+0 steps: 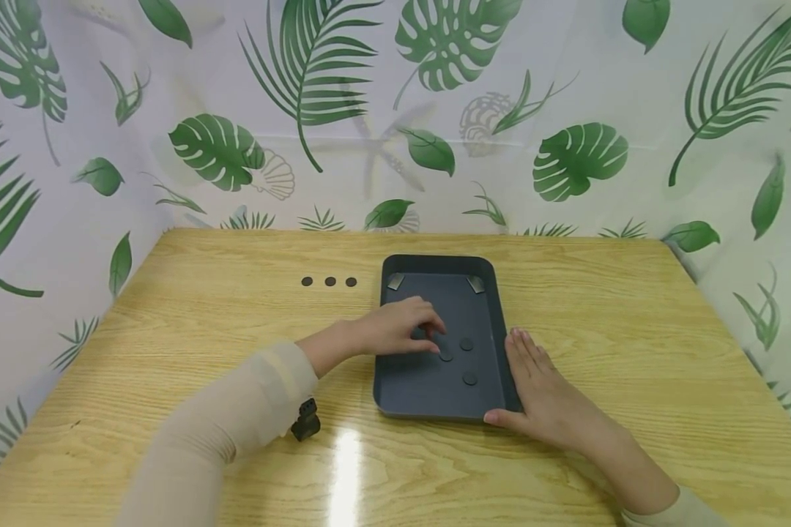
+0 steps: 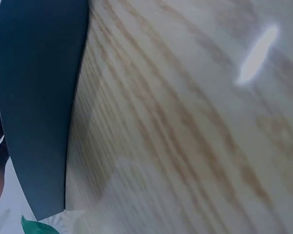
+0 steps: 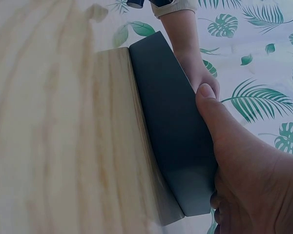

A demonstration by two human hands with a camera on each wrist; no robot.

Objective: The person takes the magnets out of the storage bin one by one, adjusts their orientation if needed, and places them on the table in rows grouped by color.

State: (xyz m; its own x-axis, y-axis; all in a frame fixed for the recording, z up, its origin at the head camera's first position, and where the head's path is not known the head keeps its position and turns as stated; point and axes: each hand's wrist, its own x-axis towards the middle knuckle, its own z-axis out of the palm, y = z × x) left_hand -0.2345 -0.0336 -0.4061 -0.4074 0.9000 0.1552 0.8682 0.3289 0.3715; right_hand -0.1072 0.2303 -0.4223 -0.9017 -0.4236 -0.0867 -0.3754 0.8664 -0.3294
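Note:
A dark grey rectangular tray (image 1: 428,399) stands on the wooden table. My left hand (image 1: 398,326) reaches in over its left wall, fingers bent and thumb apart from the forefinger. Right by the thumb tip, a thin dark disc (image 1: 445,357) lies on the tray floor. Two more discs lie to its right, one farther back (image 1: 466,343) and one nearer (image 1: 469,378). My right hand (image 1: 547,391) rests against the tray's right wall with straight fingers, its thumb at the near right corner. In the right wrist view, that thumb (image 3: 212,107) touches the tray's rim.
Three small black discs, the middle one (image 1: 330,281) among them, lie in a row on the table left of the tray. Silvery pieces sit in the tray's far left (image 1: 396,281) and far right (image 1: 476,284) corners. A leaf-patterned cloth (image 1: 343,176) hangs behind the table.

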